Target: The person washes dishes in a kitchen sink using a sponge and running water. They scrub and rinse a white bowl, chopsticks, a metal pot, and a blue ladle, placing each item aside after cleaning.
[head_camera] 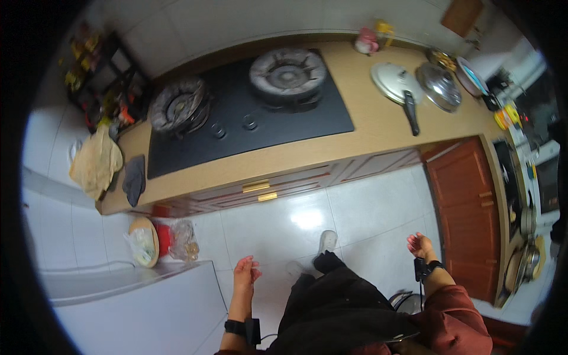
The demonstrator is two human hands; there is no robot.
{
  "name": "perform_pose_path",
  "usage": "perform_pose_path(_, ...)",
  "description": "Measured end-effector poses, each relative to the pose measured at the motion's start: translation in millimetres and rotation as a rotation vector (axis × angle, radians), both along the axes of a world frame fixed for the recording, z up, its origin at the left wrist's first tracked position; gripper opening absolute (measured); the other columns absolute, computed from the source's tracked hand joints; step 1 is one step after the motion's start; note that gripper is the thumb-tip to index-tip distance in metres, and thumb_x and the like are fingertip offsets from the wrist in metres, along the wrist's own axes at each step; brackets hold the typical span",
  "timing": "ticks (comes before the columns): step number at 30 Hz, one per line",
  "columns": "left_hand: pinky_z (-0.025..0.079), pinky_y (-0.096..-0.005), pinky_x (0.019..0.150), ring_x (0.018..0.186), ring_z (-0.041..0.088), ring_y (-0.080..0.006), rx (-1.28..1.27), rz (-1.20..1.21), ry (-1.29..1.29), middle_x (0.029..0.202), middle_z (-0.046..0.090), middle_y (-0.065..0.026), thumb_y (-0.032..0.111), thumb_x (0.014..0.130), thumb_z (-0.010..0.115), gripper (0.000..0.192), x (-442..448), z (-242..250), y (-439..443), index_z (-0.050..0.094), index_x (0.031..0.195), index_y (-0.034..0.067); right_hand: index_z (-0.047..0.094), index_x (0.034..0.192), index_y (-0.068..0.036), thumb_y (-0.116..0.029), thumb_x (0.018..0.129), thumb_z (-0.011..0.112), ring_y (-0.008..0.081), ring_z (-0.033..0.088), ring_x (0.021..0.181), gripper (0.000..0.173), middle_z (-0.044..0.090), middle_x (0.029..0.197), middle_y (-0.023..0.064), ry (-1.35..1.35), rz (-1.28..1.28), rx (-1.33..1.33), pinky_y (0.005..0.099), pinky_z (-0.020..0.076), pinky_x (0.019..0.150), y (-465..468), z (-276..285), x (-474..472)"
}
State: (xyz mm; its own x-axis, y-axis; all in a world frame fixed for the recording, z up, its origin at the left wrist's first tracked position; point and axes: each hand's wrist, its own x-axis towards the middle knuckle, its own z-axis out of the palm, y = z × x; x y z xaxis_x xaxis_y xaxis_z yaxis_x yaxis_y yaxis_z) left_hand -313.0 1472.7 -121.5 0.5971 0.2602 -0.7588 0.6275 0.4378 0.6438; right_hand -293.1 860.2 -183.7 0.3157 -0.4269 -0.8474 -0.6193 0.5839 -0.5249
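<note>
My left hand (246, 270) hangs over the tiled floor with bent fingers and nothing in it, nearest to a white appliance (146, 310) on the left. On the other side, my right hand (419, 245) is also bare, its fingers loosely curled near a red-brown cabinet door (461, 213). Each wrist carries a black strapped device. Ahead runs a wood-toned counter (275, 155) with a black two-burner gas hob (230, 120) set in it. To the hob's right lies a metal pressure cooker lid (392, 82) with a black handle. Neither hand touches any of these.
Beside that lid sits a domed metal lid (439, 86). A dark cloth (134, 179) hangs over the counter's left edge, next to a tan cloth (95, 162). A black rack (120, 66) holds bottles. Bags and a round board (151, 242) are at lower left; a metal pot (407, 302) stands beside my legs.
</note>
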Motion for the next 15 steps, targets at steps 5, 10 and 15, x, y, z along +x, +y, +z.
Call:
perform_pose_path(5,0.047,-0.024,0.055,0.056,0.049,-0.0088,0.009,-0.161,-0.098,0.082,0.058,-0.0027,0.02,0.089,0.05,0.019,54,43,-51,0.055,0.103,0.008,0.049,0.103,-0.015,-0.018,0.085,0.047,0.0207,0.059,0.08,0.019,0.06,0.085,0.0029,-0.095,-0.345,0.031,0.0394,0.0452,0.07,-84,25,-149)
perform_pose_path(10,0.047,-0.0247,0.057,0.059,0.05,-0.0087,-0.007,-0.381,-0.163,0.083,0.059,-0.0024,0.021,0.089,0.05,0.02,99,67,-152,0.055,0.103,0.008,0.05,0.097,-0.013,-0.015,0.083,0.048,0.0214,0.06,0.077,0.014,0.061,0.082,0.0042,-0.112,-0.617,0.123,0.0346,0.0463,0.062,-104,21,-228)
perform_pose_path(15,0.048,-0.026,0.058,0.06,0.052,-0.0092,-0.025,-0.521,-0.188,0.085,0.059,-0.0029,0.022,0.088,0.052,0.02,138,65,-279,0.055,0.103,0.008,0.05,0.09,-0.013,-0.015,0.085,0.046,0.0207,0.053,0.059,0.007,0.055,0.067,0.002,-0.121,-0.774,0.211,0.0369,0.0441,0.059,-170,8,-252)
